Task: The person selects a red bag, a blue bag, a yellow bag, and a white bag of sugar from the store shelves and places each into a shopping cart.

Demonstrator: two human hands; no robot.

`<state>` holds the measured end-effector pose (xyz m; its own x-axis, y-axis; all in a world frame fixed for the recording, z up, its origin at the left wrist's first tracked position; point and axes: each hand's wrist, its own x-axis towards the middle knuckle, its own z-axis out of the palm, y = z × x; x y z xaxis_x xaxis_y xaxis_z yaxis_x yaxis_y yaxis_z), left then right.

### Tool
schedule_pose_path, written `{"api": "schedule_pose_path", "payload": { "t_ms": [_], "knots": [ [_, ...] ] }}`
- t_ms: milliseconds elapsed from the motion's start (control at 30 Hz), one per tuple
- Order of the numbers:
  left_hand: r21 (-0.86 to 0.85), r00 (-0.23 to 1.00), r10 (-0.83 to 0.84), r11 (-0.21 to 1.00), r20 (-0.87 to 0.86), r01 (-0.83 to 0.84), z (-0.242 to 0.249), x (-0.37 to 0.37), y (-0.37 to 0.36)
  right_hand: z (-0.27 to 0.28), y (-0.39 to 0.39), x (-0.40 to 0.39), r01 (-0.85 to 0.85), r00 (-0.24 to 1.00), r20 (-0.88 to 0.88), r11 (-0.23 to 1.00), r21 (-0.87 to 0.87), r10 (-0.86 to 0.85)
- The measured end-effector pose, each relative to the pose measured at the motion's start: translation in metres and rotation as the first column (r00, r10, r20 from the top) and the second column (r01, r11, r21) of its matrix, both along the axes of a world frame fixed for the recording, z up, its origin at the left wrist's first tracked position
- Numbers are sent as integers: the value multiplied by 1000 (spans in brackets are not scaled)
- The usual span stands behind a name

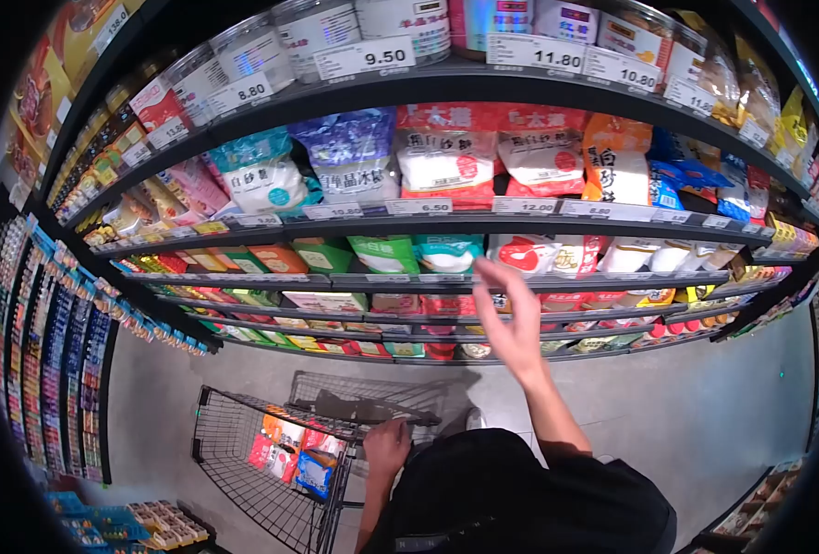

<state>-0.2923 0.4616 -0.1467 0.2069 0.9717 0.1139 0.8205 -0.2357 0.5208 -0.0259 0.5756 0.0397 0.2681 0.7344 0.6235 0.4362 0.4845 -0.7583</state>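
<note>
My left hand [387, 447] is closed around the handle of a black wire shopping cart [208, 434] at the lower left. Several packaged bags [283, 441] lie inside it, in red, orange, white and blue. Raised in front of the shelves, my right hand [509, 312] has its thumb and fingers apart and holds nothing. Its fingertips overlap the shelf row with a white bag with a red print [525, 253] and a teal-and-white bag [448, 251]. Whether they touch a bag cannot be made out.
Above that row stand red-and-white sugar bags [446, 166], a purple bag [346, 152] and an orange bag [615, 157]. Clear jars [317, 32] fill the top shelf, with price tags along its edge. Racks [58, 342] line the left side. Grey floor [705, 406] lies below.
</note>
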Motion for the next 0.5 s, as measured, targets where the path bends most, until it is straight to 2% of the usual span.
{"api": "schedule_pose_path", "payload": {
  "t_ms": [100, 167, 233, 267, 300, 367, 500],
  "knots": [
    [23, 999, 11, 1000, 34, -12, -1, 1, 2, -39, -25, -31, -142, 975, -199, 971, -192, 104],
    [19, 999, 7, 1000, 53, -8, 3, 2, 2, -62, -38, -42, -253, 956, -217, 930, -267, 197],
    [25, 1000, -3, 1000, 30, 3, -1, 0, 1, -71, -50, -46, -310, 951, -115, 890, -334, 288],
    [16, 1000, -4, 1000, 15, 4, -1, 0, 1, -75, -54, -52, -302, 953, -100, 908, -290, 285],
    [26, 1000, -8, 1000, 18, 8, -1, -1, 1, -77, -57, -56, -297, 955, -94, 912, -282, 282],
    [-49, 1000, 21, 999, -3, -21, -3, -1, 1, -81, -61, -60, -327, 945, -138, 868, -374, 297],
    [-18, 1000, 5, 1000, 4, -5, -2, 0, 2, -83, -59, -60, -321, 947, -134, 858, -402, 291]
  ]
}}
